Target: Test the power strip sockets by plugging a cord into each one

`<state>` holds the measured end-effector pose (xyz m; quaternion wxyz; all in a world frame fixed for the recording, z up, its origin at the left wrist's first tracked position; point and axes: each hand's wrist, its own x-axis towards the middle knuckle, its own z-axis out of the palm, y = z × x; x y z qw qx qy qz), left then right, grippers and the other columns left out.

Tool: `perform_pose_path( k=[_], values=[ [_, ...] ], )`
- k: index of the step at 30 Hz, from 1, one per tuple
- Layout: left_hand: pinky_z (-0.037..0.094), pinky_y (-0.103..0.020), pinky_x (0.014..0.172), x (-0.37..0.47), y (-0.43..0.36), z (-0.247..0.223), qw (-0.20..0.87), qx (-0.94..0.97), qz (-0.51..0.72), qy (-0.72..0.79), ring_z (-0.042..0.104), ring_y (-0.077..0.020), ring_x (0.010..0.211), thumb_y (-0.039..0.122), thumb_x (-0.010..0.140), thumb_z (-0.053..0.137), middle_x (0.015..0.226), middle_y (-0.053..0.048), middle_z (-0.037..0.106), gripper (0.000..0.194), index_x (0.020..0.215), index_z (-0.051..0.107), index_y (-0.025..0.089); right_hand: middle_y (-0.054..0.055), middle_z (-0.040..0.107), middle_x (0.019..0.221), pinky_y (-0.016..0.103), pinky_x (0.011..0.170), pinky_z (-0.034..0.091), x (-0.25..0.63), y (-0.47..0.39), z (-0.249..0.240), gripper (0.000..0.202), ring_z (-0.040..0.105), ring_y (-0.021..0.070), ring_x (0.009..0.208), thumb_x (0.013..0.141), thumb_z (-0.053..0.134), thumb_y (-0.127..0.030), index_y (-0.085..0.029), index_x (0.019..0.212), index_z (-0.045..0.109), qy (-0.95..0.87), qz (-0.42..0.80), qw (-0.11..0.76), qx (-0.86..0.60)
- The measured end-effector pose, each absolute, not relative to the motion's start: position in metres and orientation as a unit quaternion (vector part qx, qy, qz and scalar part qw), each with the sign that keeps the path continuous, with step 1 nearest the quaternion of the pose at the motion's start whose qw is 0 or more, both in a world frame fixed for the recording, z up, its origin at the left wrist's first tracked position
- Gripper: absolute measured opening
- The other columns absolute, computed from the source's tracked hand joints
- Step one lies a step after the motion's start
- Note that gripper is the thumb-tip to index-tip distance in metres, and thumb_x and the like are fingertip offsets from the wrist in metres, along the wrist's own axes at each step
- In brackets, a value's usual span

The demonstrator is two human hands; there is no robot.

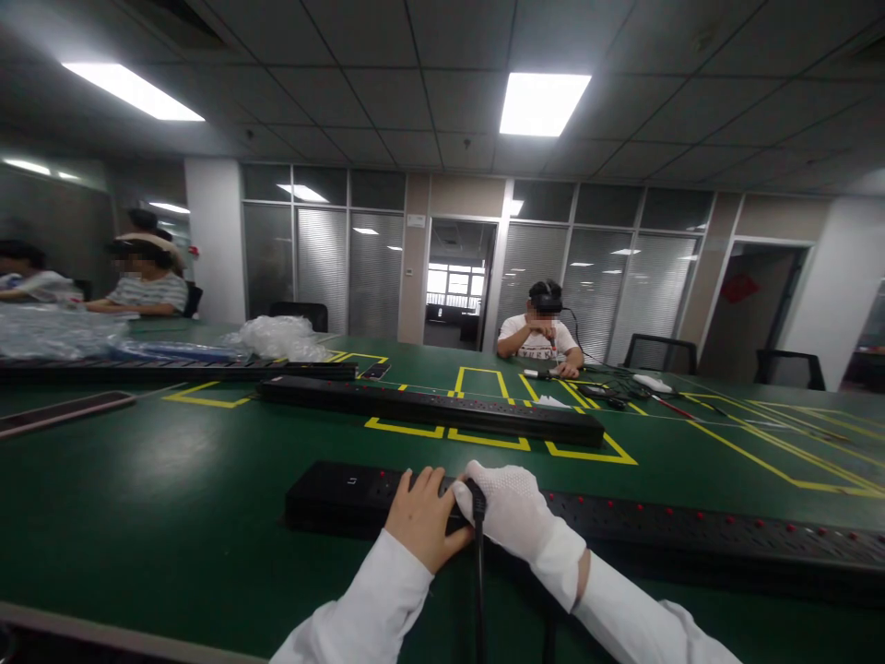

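Note:
A long black power strip (pixel 698 535) with a row of small red dots lies across the table in front of me. My bare left hand (pixel 425 521) is wrapped over it near its left end, fingers on top and thumb on the near side. In my right hand (pixel 512 512), which wears a white dotted glove, a black plug (pixel 476 498) is gripped against the strip's top. From the plug a black cable (pixel 479 599) runs down toward me. Whether the prongs sit in a socket is hidden by plug and fingers.
Farther back lies a second black power strip (pixel 429 406), amid yellow tape marks (pixel 591 454) on the green table (pixel 172 516). Clear plastic wrap (pixel 280 337) and a phone (pixel 374 371) are at the left. Across the table sits a person (pixel 543 332) near tangled cables (pixel 608 392).

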<state>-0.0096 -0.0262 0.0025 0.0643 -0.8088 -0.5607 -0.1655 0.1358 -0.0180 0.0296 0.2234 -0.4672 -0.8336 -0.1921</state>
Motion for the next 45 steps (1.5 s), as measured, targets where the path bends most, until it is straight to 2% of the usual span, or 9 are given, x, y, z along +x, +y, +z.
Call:
perform_pose_path(
  k=[23, 30, 45],
  values=[
    [0.023, -0.049, 0.096, -0.0091, -0.0256, 0.0028, 0.066, -0.811, -0.160, -0.558, 0.037, -0.0288, 0.115, 0.052, 0.072, 0.046, 0.123, -0.009, 0.046, 0.058, 0.124, 0.039, 0.029, 0.000, 0.062, 0.065, 0.022, 0.054, 0.022, 0.1359, -0.0150, 0.0263, 0.030, 0.054, 0.0104, 0.057, 0.086, 0.033, -0.043, -0.020, 0.082, 0.053, -0.827, -0.199, 0.213, -0.481],
    [0.023, -0.050, 0.096, -0.0092, -0.0271, 0.0060, 0.055, -0.814, -0.154, -0.558, 0.037, -0.0286, 0.115, 0.051, 0.073, 0.043, 0.122, -0.009, 0.048, 0.051, 0.117, 0.047, 0.025, 0.000, 0.062, 0.062, 0.022, 0.053, 0.023, 0.1361, -0.0099, 0.0257, 0.030, 0.055, 0.0109, 0.056, 0.086, 0.031, -0.043, -0.022, 0.085, 0.054, -0.816, -0.195, 0.207, -0.503],
    [0.023, -0.049, 0.097, -0.0093, -0.0248, 0.0020, 0.067, -0.807, -0.165, -0.563, 0.038, -0.0284, 0.115, 0.050, 0.072, 0.045, 0.122, -0.009, 0.048, 0.054, 0.120, 0.043, 0.027, 0.000, 0.064, 0.069, 0.021, 0.056, 0.026, 0.1371, -0.0134, 0.0258, 0.028, 0.057, 0.0105, 0.060, 0.085, 0.035, -0.042, -0.022, 0.083, 0.055, -0.822, -0.174, 0.236, -0.488]
  ],
)
